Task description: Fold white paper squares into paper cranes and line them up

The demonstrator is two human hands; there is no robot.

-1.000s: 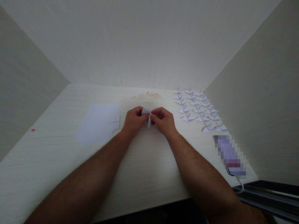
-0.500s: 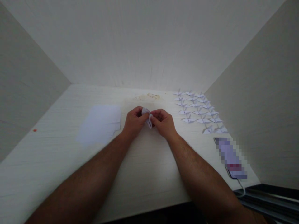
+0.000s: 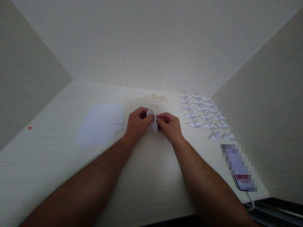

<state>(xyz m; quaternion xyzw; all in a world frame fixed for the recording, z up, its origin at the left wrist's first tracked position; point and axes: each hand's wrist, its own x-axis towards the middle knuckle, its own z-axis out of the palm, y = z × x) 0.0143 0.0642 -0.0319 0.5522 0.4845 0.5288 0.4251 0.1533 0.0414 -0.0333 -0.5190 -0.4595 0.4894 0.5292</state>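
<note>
Frame centre: left hand [image 3: 139, 122] and right hand [image 3: 170, 125] pinch one part-folded paper [image 3: 154, 124]; finished paper cranes [image 3: 207, 117], right; unfolded sheets [image 3: 99, 124], left.

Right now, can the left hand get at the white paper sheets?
Probably yes: the white sheets lie just beside the left hand, with nothing seen on top of them, though it is busy pinching the folded paper.
</note>
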